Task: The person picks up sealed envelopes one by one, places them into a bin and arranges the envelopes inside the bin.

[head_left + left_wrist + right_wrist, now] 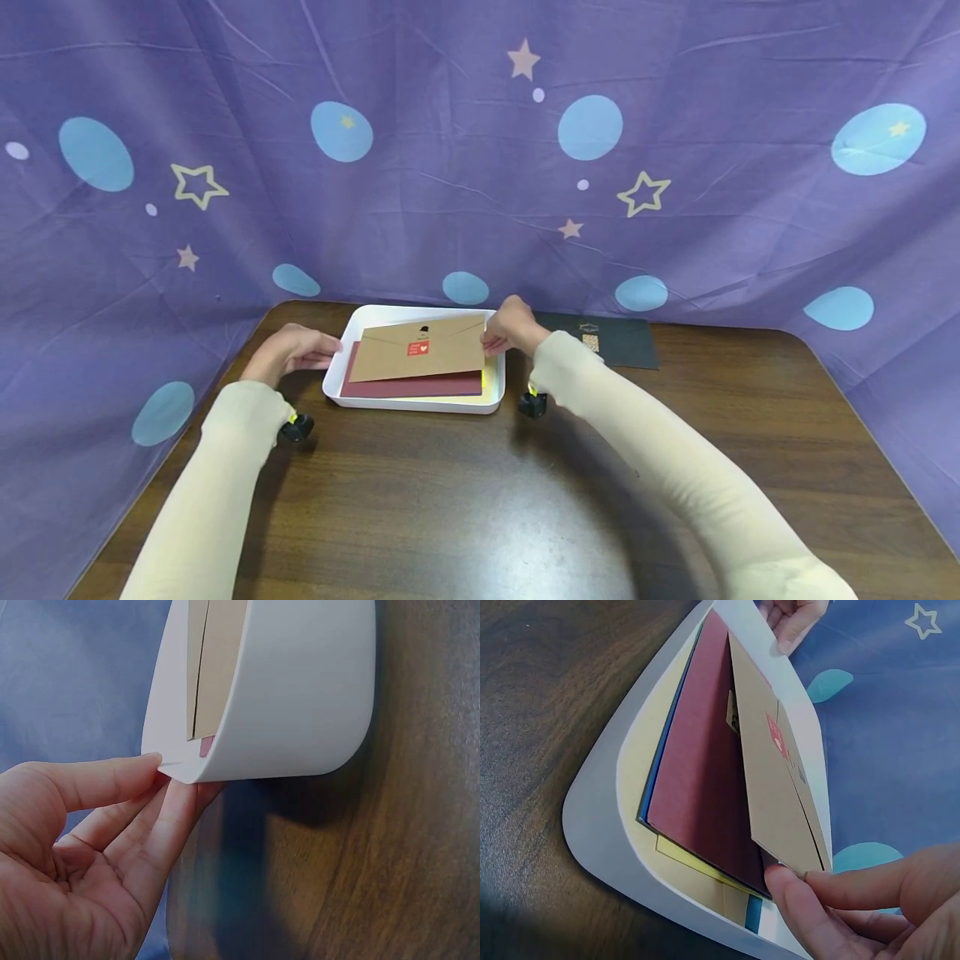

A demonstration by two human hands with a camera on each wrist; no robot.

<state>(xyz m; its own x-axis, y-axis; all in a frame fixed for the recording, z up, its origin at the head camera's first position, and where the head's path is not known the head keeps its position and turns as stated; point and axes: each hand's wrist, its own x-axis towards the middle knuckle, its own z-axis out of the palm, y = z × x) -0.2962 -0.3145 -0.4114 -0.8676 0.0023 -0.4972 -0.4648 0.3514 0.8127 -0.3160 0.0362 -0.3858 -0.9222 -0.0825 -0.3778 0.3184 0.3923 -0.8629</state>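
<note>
A white tray holds a stack of envelopes near the back of the table. On top is a brown kraft envelope with a red heart sticker. My right hand pinches its right edge between thumb and fingers, and that side tilts up off the stack in the right wrist view. Beneath lies a dark red envelope, over a blue edge and a yellow envelope. At the tray's left end my left hand pinches the rim, thumb on top and fingers underneath, as the left wrist view shows.
A black envelope with a patterned patch lies right of the tray, partly behind my right hand. A purple curtain with stars and blue ovals hangs behind the wooden table.
</note>
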